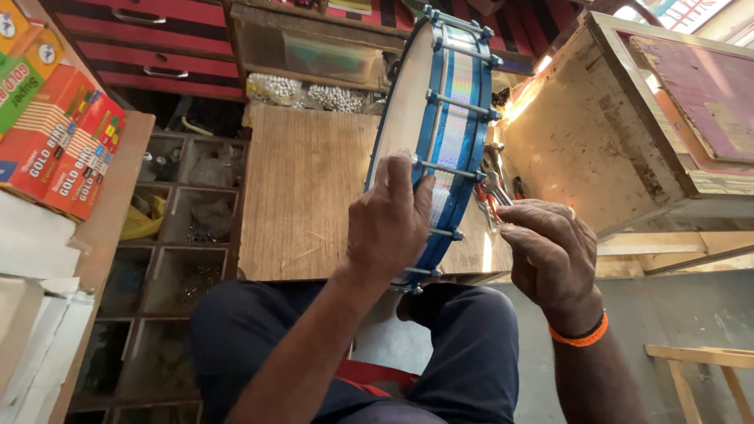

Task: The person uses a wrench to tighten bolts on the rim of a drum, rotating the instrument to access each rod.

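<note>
Lap: I see dark trousers (463, 345) nearest the camera, knees apart, the drum's lower rim resting between them.
Left hand: my left hand (389, 220) clamps over the near edge of the blue frame drum (440, 133), fingers curled onto the pale skin, thumb side on the shell.
Right hand: the right hand (550, 251), an orange band (581, 339) at its wrist, is closed in a pinch beside the shell; something small with red on it shows at the fingertips, but I cannot tell what it is.
Drum: held on edge, tilted, its glittery band and metal tension rods (452, 169) facing the right hand.
Doing it well: in my judgement the left grip should keep the hoop from rolling while the right works squarely on one rod, turning gently so the skin tightens evenly.
Bench: a wooden board (302, 188) lies just behind the drum.
Left side: compartments of small parts (184, 235), and red and orange cartons (63, 141) on a shelf.
Far: red drawers (149, 39) and a worn wooden crate (597, 133).
</note>
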